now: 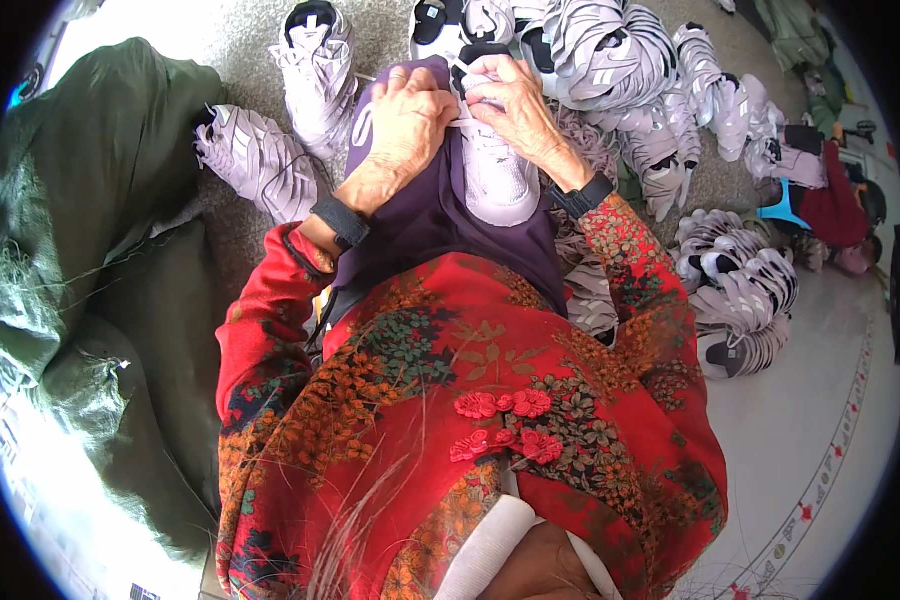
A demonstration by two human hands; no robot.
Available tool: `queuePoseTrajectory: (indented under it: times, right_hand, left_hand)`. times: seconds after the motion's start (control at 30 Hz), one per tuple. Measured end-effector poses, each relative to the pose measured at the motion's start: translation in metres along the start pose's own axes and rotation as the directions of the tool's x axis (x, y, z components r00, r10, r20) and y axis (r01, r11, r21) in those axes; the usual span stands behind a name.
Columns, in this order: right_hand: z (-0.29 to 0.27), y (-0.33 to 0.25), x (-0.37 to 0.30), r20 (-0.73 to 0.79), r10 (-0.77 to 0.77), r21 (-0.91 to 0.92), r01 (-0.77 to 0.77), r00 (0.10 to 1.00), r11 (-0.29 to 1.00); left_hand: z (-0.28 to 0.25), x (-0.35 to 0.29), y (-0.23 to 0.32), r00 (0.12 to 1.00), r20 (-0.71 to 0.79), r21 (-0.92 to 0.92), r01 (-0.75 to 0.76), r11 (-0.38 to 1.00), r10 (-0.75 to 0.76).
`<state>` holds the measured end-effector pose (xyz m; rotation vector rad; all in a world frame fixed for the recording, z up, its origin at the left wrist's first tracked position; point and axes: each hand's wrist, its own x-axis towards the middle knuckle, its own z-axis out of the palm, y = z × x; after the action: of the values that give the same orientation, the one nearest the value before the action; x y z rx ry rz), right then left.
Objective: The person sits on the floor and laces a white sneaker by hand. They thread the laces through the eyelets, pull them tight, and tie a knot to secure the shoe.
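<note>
A pale lilac sneaker (pixel 497 178) rests on my purple-trousered lap, its toe toward me and its dark-lined opening away. My left hand (pixel 407 122) is closed at the left edge of its lacing, fingertips pinched on the white shoelace (pixel 463 122). A loop of lace hangs over my thigh on the left of that hand. From the right, my right hand (pixel 520 115) bends over the upper part of the sneaker, thumb and fingers drawn together on the lace near the tongue. My fingers partly cover the eyelets.
Pale sneakers lie in packed rows on the grey carpet ahead, with a round bundle (pixel 610 50) at far right and another stack (pixel 735 290) at right. Large green sacks (pixel 90 220) stand at left. A person in dark red (pixel 842 205) is at far right.
</note>
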<state>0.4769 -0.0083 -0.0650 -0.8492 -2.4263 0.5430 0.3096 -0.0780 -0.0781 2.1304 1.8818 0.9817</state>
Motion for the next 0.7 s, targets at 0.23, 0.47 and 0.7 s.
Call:
queuePoseTrajectory:
  times: [0.23,0.47,0.7]
  right_hand:
    - [0.002,0.000,0.006,0.025,-0.103,-0.110,0.105,0.994,0.988]
    - [-0.038,0.014,0.017,0.065,-0.262,-0.464,0.262,0.963,0.846]
    - [-0.275,0.151,-0.051,-0.243,0.117,-0.838,-0.269,0.963,0.475]
  left_hand:
    - [0.005,-0.002,-0.010,0.992,0.050,0.076,-0.120,0.990,0.117]
    - [0.002,-0.002,-0.012,0.965,0.047,0.139,-0.261,0.955,0.257]
    - [-0.001,0.000,-0.001,0.936,0.196,0.225,-0.334,0.915,0.293]
